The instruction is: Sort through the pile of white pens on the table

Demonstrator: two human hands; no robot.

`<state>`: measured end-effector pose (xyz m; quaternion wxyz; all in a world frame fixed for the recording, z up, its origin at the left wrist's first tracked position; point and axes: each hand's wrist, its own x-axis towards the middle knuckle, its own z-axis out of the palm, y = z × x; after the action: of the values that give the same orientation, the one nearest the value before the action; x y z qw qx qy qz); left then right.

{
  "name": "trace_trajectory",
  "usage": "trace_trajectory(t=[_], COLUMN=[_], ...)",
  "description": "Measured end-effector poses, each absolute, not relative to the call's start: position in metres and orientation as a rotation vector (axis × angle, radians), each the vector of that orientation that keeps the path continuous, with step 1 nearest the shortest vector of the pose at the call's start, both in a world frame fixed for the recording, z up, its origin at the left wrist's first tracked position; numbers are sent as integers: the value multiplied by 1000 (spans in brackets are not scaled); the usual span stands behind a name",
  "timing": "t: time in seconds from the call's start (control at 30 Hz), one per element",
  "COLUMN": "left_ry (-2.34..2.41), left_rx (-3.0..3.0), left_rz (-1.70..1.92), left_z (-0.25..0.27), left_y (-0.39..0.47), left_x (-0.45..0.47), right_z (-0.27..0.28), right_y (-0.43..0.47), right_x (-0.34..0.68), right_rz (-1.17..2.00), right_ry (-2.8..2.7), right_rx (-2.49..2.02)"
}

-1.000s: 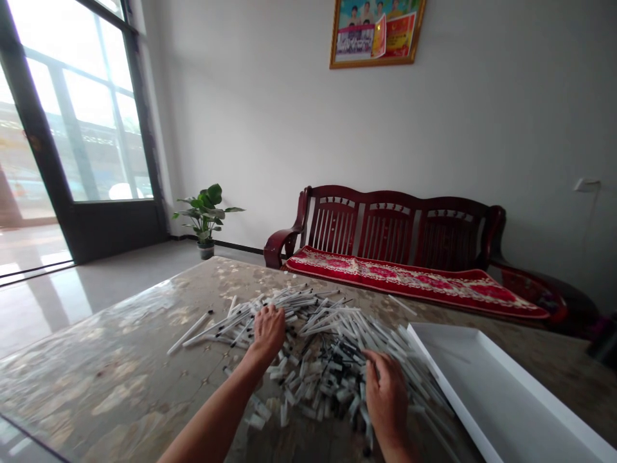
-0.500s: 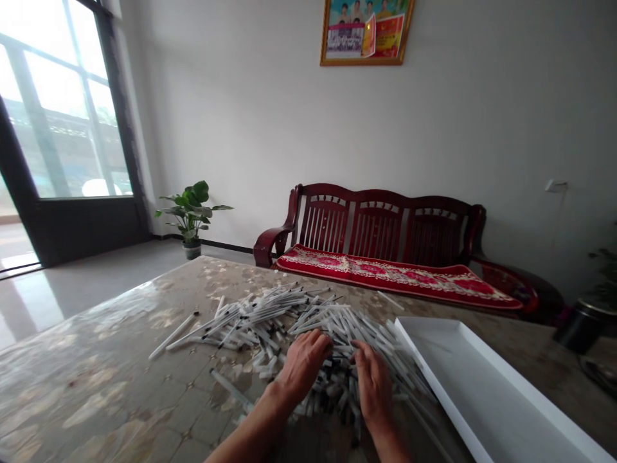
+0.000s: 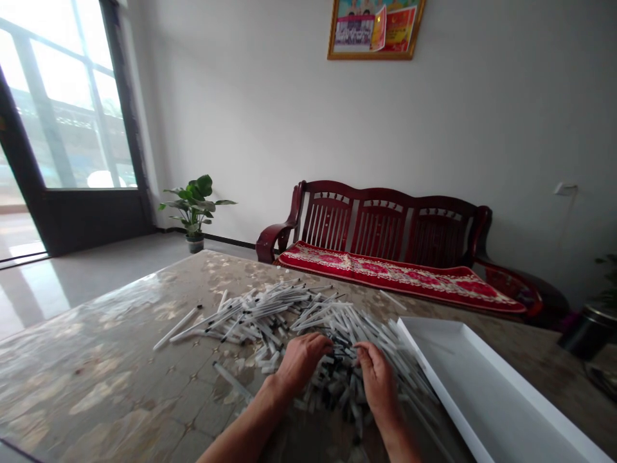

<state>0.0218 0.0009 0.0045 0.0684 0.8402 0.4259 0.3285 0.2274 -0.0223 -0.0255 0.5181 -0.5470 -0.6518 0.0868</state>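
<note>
A heap of slim white pens (image 3: 274, 302), some with black ends, spreads over the table. Nearer to me lies a pile of short black and translucent pieces (image 3: 337, 386) that look like pen caps. My left hand (image 3: 306, 360) is at the left side of this pile, its fingers curled together and pointing right. Facing it from the right, my right hand (image 3: 378, 373) has thumb and fingers pinched together. What either hand holds is too small and too hidden to make out. The fingertips are a short gap apart, over the dark pieces.
A shallow white tray (image 3: 436, 386) stands at the right of the heap. The table (image 3: 120, 366) has a patterned, shiny cover. One loose pen (image 3: 176, 328) lies to the left. Behind the table are a red wooden bench (image 3: 378, 222) and a potted plant (image 3: 195, 206).
The view has shifted slightly. My right hand has turned, and its fingers have closed into a pinch. My left hand stays at nearly the same spot by the pile.
</note>
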Motion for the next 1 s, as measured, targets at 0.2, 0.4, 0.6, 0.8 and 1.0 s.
trace_trajectory(t=[0.2, 0.4, 0.6, 0.8, 1.0], left_ry=[1391, 1303, 1154, 1030, 612], left_rx=[2485, 2562, 2509, 1597, 566], left_rz=[1059, 1108, 1168, 1631, 1621], left_z=[9, 8, 3, 8, 14], left_y=[-4, -8, -8, -2, 9], left_x=[16, 23, 30, 37, 33], right_z=[-17, -8, -8, -9, -8], right_y=[-27, -33, -36, -36, -40], right_x=[228, 221, 214, 214, 206], right_rz=[3, -7, -4, -19, -22], right_ry=[-1607, -1722, -1751, -1722, -1801], right_rx=[-1254, -1289, -1341, -1298, -1268])
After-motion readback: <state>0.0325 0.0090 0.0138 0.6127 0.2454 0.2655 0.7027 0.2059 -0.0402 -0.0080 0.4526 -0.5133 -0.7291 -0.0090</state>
